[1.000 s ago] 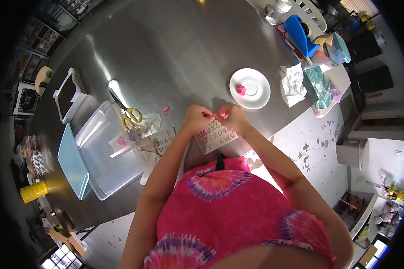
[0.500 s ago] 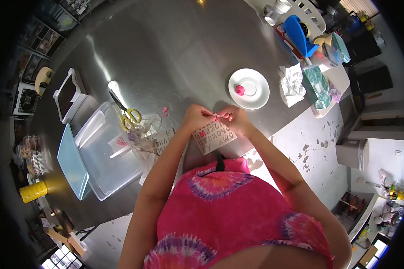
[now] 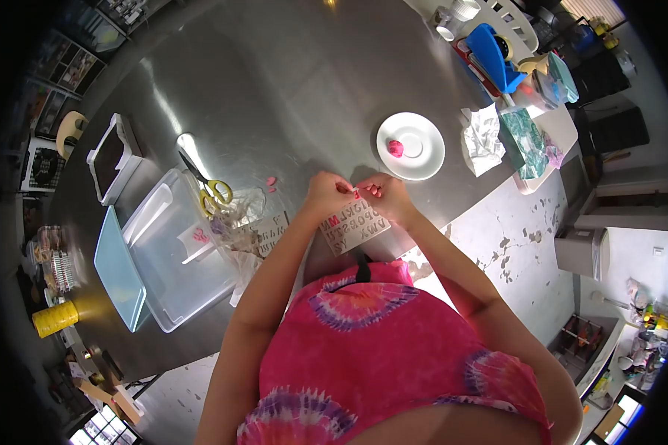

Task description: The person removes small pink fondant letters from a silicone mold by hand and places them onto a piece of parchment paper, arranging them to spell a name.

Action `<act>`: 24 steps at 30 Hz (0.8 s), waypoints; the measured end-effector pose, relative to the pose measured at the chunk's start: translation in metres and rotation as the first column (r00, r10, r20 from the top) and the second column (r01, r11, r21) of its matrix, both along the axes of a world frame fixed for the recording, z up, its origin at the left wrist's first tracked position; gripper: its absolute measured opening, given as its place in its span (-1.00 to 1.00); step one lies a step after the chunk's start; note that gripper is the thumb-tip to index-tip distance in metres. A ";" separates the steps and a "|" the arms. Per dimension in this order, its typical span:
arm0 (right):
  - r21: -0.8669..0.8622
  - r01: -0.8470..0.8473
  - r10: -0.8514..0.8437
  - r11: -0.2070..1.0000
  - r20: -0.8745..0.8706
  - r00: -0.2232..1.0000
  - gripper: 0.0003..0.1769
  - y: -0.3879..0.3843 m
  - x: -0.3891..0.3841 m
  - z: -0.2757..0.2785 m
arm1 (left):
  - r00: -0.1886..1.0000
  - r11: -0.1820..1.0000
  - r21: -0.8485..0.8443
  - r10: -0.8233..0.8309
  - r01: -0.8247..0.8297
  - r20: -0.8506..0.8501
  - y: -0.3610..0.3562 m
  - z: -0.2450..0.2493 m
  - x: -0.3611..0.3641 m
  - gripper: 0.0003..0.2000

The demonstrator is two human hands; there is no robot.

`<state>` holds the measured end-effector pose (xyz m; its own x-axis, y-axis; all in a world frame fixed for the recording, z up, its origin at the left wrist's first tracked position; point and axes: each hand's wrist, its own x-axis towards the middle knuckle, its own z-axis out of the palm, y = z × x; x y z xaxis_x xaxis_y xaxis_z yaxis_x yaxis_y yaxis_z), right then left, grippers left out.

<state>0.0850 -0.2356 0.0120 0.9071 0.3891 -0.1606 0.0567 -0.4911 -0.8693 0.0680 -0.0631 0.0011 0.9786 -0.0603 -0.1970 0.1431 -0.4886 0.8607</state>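
A beige sheet of letter shapes [image 3: 358, 235], which looks like a mould, lies at the table's near edge, with pink-red filling a few of its letters. Over its far edge my left hand [image 3: 328, 194] and my right hand [image 3: 387, 197] meet, fingertips almost touching. Both hands are closed in a pinch, with a tiny pink-red bit showing at the tips; what each one grips is too small to make out. Beyond my right hand stands a white saucer [image 3: 430, 169] holding a pink lump [image 3: 395, 149], perhaps clay. Small pink pieces [image 3: 272, 182] lie left of my left hand.
To the left are yellow-handled scissors [image 3: 214, 194], a clear plastic bin [image 3: 172, 304], its blue lid [image 3: 120, 274] and a white frame [image 3: 119, 167]. A second letter sheet [image 3: 272, 231] sits beside crumpled plastic. Crumpled white paper [image 3: 484, 141] lies at right.
My hands stay at the sheet's far edge with only slight finger movement. A little more of the sheet's upper letters shows beneath them. The other things have not moved.
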 end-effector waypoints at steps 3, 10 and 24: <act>-0.051 0.018 -0.017 0.999 0.024 1.000 -0.84 0.003 0.001 0.002 | 1.000 0.999 -0.028 0.017 -0.017 0.026 -0.001 -0.005 -0.002 -0.80; -0.102 0.056 -0.038 0.993 0.163 0.986 -0.88 0.009 -0.002 0.001 | 0.997 0.989 -0.134 0.066 -0.069 -0.027 0.002 -0.017 -0.006 -0.80; 0.050 -0.025 0.000 0.998 0.449 0.893 -0.93 0.007 -0.008 -0.018 | 0.999 1.000 -0.004 -0.031 0.031 -0.030 0.005 -0.001 -0.005 -0.78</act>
